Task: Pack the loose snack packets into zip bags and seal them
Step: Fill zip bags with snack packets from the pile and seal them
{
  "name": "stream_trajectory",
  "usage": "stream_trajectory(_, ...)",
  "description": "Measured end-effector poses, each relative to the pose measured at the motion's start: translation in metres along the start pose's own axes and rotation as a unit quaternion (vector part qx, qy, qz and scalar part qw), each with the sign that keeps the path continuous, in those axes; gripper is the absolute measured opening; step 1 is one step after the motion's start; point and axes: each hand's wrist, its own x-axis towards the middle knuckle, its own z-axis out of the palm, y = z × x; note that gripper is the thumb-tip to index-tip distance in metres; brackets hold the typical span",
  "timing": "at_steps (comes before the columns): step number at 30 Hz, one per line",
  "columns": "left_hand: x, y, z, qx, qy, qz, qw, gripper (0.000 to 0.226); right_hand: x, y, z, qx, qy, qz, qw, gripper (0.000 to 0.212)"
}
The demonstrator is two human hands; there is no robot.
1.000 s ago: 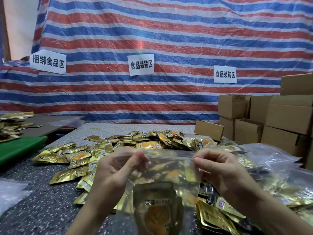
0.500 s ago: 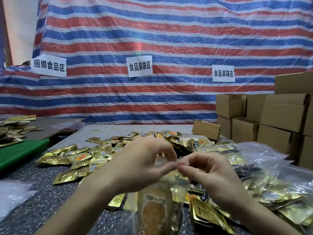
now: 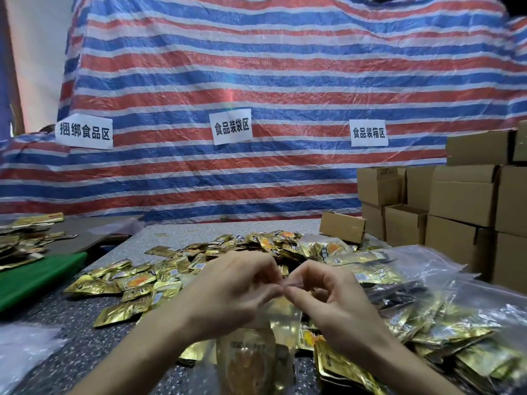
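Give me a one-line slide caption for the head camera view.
Left hand and right hand pinch a packed zip bag at its top above loose gold packets.

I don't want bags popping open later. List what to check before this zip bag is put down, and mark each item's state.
1. Both hands on the top edge: ok. The left hand and right hand pinch it, fingertips meeting at the middle.
2. Contents below the strip: ok. A gold packet hangs low in the zip bag.
3. Strip pressed shut across its whole width: cannot tell; the hands hide it.
4. Nothing caught in the strip: cannot tell.
5. Place to put it: ok. Filled bags lie to the right.
6. Packing finished: not ok. Loose packets cover the table.
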Motion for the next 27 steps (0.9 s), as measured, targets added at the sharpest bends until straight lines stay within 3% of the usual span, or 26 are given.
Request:
stream_trajectory(3, -0.003, -0.005, -0.007, -0.04, -0.025, -0.026, 0.999, 0.014, 0.0, 0.0, 0.004, -0.015, 0.016, -0.018, 1.0, 0.009)
stream_trajectory(11, -0.01, -0.011, 0.005, -0.007, 0.086, -0.003, 0.996, 0.015, 0.005, -0.001, 0.009, 0.054, -0.013, 0.0, 0.998, 0.007)
stream_trajectory(17, -0.014, -0.015, -0.004, -0.034, 0.021, -0.053, 0.998, 0.01, 0.006, 0.0, 0.011, 0.014, -0.003, 0.007, 1.0, 0.013)
stream_trajectory(23, -0.018, -0.016, 0.003, -0.009, 0.098, -0.058, 0.993, 0.008, 0.007, -0.003, 0.011, 0.001, -0.039, 0.012, 0.999, 0.006)
stream_trajectory(27, -0.019, -0.013, 0.001, -0.016, 0.108, -0.033, 0.993, 0.005, 0.011, -0.008, 0.011, -0.012, -0.025, -0.015, 1.0, 0.003)
